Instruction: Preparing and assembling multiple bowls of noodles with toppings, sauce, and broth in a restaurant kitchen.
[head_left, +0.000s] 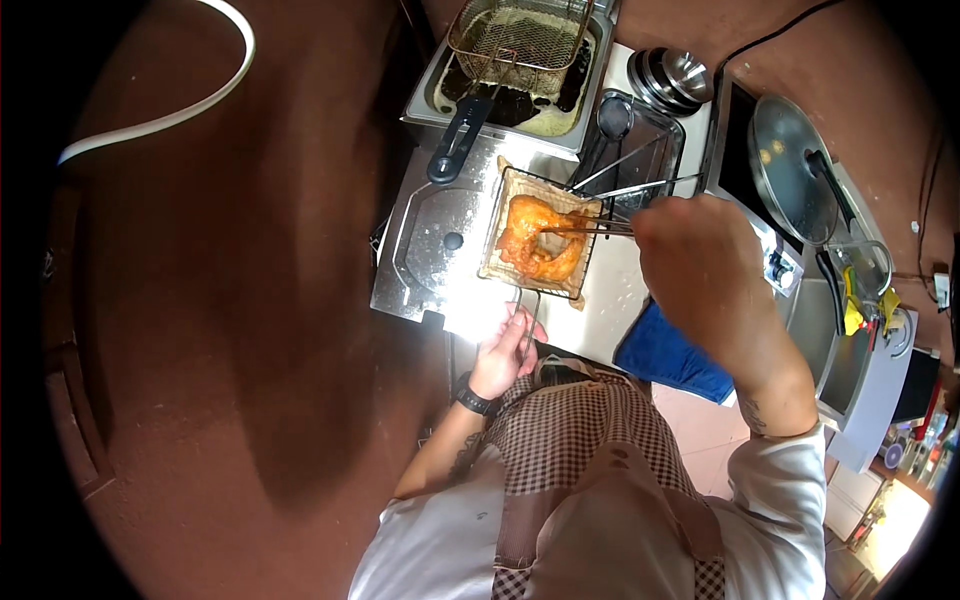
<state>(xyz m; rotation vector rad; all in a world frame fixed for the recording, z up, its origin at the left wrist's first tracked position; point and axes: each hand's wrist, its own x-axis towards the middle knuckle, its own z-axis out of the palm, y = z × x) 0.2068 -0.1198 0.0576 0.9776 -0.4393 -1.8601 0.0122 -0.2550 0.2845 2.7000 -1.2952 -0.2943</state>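
We see fried chicken (pixel 520 237) inside the wire basket (pixel 530 289), curled, with no clear long axis. Right of the basket, our right hand (pixel 685 240) grips tongs (pixel 610 231) pointing left (the tips seem to meet the meat; blur leaves that unsure). Nearside, our left hand (pixel 506 350) holds its handle (pixel 537 306). White counter (pixel 625 290) shows rightward; the fryer (pixel 550 145) stands beyond.

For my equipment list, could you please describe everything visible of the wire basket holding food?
The small basket is rectangular, apparently metal, dark-rimmed and open-topped. A tan paper-like sheet shows at two corners; golden-brown food lies inside. The left hand holds its wire handle, pointing toward the apron. Tongs cross its right edge. Whether it touches the counter is unclear.
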